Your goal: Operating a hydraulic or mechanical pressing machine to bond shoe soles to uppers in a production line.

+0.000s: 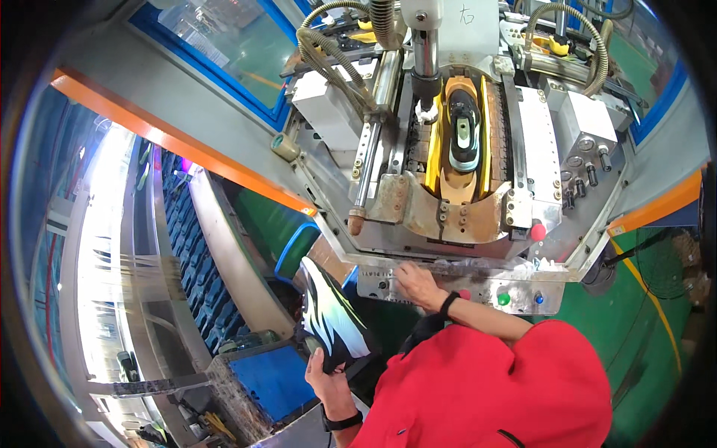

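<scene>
My left hand (327, 384) grips a black sneaker (336, 313) with white and lime-yellow streaks, held by one end low at the left of the machine, its other end pointing up. At the front edge of the machine, my right hand (420, 287) is over the left part of a metal control panel (482, 299). Its fingers are loosely bent and slightly apart, with nothing seen in them. Beyond that hand, a dark shoe (464, 131) sits in the machine's mould (457, 187), between two yellow side pads (433, 157).
Red, green (504, 299) and blue (538, 298) buttons line the panel, with a red knob (538, 232) above. A metal rod (366, 168) stands left of the mould. At left runs a dark ridged conveyor (194, 254), near a blue-topped surface (272, 381).
</scene>
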{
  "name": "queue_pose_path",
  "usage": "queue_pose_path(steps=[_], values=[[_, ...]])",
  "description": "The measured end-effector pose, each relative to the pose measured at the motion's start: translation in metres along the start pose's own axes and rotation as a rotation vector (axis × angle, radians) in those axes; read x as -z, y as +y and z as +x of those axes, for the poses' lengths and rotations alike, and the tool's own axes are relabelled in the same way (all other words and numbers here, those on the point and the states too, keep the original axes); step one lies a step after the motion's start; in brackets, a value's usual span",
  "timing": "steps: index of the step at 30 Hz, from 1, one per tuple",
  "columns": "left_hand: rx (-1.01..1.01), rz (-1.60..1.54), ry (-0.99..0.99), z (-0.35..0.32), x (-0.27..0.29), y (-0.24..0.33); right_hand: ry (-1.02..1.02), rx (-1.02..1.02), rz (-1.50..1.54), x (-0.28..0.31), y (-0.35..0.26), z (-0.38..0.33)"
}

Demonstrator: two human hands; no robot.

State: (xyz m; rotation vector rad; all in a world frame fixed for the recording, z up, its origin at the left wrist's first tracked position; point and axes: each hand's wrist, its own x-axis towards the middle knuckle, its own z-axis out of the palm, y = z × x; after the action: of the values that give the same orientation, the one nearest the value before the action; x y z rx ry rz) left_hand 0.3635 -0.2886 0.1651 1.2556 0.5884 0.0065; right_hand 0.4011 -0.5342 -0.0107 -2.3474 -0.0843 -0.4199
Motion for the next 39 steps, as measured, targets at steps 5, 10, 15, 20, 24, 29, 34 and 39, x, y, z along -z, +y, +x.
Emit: queue_pose_path(steps=[5, 10, 15, 20, 24, 29, 34, 39], values=[[0.021, -0.024, 0.017, -0.018, 0.006, -0.006, -0.178, -0.04, -0.16, -0.06, 0.045, -0.018], [0.019, -0.038, 0.037, -0.036, 0.01, -0.008, -0.149, -0.112, -0.008, -0.058, 0.046, -0.021], [0.013, -0.031, 0.015, -0.046, 0.023, -0.014, -0.156, -0.102, 0.069, -0.051, 0.046, -0.025], [0.009, -0.057, 0.012, -0.052, 0.032, -0.026, -0.145, -0.093, 0.077, -0.051, 0.049, -0.025], [0.008, -0.071, 0.054, -0.064, 0.045, -0.037, -0.098, -0.029, 0.077, -0.056, 0.052, -0.025], [-0.187, 0.231, 0.101, -0.096, 0.089, -0.057, -0.449, -0.192, 0.125, -0.082, 0.068, -0.031], [0.068, -0.044, 0.203, -0.104, 0.168, -0.102, -0.256, 0.021, 0.281, -0.045, -0.01, 0.052], [0.176, -0.507, 0.683, -0.134, 0.236, -0.105, -0.205, 0.413, 0.618, -0.034, -0.17, 0.168]])
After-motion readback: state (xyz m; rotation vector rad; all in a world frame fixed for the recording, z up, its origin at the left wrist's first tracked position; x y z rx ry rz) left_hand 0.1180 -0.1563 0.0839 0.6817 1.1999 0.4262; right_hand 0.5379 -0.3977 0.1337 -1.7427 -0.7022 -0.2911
